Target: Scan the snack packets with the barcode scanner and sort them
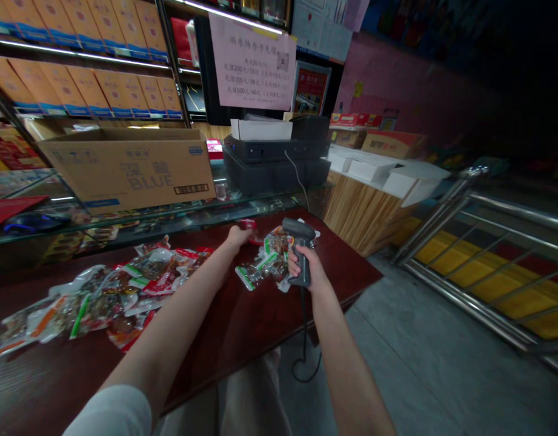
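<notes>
The barcode scanner (300, 242) is gripped in the right hand (312, 266), its handle wrapped by the pressed-together fingers, with its head tilted toward 12 o'clock above a small heap of snack packets (272, 263). The scanner's black cable (303, 339) is seen hanging at 6 o'clock below the table edge. The left hand (239, 237) is held at 10 o'clock from the scanner, its fingers drawn together on a small red packet (248, 224), which appears to be pinched, though it is partly hidden.

A larger heap of packets (110, 300) is spread at 9 o'clock across the dark red table (337, 266). As far as can be judged, most packets are lying in that larger heap and only a few are gathered by the scanner.

Beyond the table, at 11 o'clock, a cardboard carton (124, 169) is seen on a glass counter (169, 221). A black machine (274, 163) is placed at 12 o'clock beneath a paper sign (254, 60), and white boxes (388, 172) are stacked at 1 o'clock. A metal railing (478, 266) is seen at 3 o'clock.
</notes>
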A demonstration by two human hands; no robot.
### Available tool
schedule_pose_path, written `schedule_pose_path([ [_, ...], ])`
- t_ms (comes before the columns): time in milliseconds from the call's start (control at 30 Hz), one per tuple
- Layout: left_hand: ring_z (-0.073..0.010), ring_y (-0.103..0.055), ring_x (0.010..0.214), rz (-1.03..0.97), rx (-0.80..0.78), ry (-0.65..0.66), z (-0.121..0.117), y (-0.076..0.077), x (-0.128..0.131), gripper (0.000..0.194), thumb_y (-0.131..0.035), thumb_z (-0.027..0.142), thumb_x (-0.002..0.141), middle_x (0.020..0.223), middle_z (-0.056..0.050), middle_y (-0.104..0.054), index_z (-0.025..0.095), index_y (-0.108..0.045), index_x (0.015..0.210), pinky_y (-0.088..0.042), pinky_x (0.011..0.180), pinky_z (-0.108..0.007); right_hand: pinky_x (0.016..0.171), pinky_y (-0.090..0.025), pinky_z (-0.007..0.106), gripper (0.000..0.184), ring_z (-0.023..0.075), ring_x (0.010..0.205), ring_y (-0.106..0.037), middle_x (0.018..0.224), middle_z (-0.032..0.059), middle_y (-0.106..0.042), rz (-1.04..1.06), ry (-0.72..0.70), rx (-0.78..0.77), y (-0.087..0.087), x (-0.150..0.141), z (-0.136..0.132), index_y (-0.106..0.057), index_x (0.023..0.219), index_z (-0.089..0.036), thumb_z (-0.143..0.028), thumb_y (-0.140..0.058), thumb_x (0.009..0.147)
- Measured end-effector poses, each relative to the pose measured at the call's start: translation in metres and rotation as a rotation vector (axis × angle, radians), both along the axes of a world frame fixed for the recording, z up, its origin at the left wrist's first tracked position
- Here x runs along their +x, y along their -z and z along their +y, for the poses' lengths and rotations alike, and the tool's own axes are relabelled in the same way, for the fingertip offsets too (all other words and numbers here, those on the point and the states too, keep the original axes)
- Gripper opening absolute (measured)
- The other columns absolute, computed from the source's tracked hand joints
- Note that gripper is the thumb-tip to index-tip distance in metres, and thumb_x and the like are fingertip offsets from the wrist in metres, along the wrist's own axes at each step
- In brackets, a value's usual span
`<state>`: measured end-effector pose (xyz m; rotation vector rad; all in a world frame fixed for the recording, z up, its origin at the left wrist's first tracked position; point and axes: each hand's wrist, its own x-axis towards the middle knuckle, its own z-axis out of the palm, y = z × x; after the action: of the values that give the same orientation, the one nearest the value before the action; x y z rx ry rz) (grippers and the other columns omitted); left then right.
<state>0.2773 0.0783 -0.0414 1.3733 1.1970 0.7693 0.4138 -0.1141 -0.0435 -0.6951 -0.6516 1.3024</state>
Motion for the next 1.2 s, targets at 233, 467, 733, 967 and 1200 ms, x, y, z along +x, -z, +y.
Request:
schedule_pose_path([
  [233,-0.0166,-0.068,0.075,-0.487,-0.196,0.097,-0.04,-0.038,-0.062,0.018,-0.066,0.013,0.069,0.082,-0.007,-0.071,0.015,-0.062,0.086,-0.058,0.071,-0.033,0.032,-0.029,0.02,0.028,0.006,0.034,-0.033,0.055,-0.0083,-0.046,-0.016,0.012,-0.015,-0.003,0.0,-0.002,-0.052,0.092,-0.021,-0.035,-0.067,0.072],
  [467,-0.0173,-0.066,0.075,-0.498,0.105,0.065,-0.067,-0.05,-0.132,0.034,-0.075,0.031,0.067,0.083,-0.003,-0.068,0.018,-0.058,0.092,-0.055,0.076,-0.035,0.032,-0.028,0.018,0.028,0.0055,0.033,-0.033,0.054,-0.0087,-0.046,-0.128,-0.156,0.001,-0.009,-0.026,-0.008,-0.052,0.093,-0.019,-0.035,-0.066,0.076],
  [733,-0.0169,-0.059,0.072,-0.107,0.532,-0.028,-0.064,-0.038,-0.185,0.034,-0.069,0.047,0.069,0.074,-0.001,-0.062,0.019,-0.055,0.081,-0.047,0.074,-0.031,0.032,-0.031,0.018,0.03,0.006,0.032,-0.04,0.056,-0.0084,-0.052,-0.402,-0.44,-0.036,-0.018,-0.094,0.003,-0.051,0.103,-0.017,-0.032,-0.065,0.081],
  [967,-0.0192,-0.062,0.073,-0.086,0.518,-0.087,-0.056,-0.017,-0.202,0.038,-0.067,0.052,0.068,0.078,-0.004,-0.066,0.017,-0.058,0.082,-0.047,0.074,-0.033,0.033,-0.031,0.017,0.031,0.0045,0.032,-0.037,0.055,-0.0097,-0.049,-0.339,-0.572,-0.079,-0.009,-0.098,0.015,-0.051,0.103,-0.017,-0.034,-0.065,0.081],
  [1200,-0.0175,-0.061,0.07,0.0,0.614,-0.087,-0.055,-0.016,-0.201,0.031,-0.065,0.047,0.072,0.074,-0.003,-0.066,0.017,-0.058,0.079,-0.045,0.067,-0.028,0.033,-0.033,0.017,0.028,0.0046,0.033,-0.037,0.056,-0.0097,-0.049,-0.362,-0.613,-0.076,-0.003,-0.101,0.012,-0.049,0.099,-0.018,-0.035,-0.064,0.081],
])
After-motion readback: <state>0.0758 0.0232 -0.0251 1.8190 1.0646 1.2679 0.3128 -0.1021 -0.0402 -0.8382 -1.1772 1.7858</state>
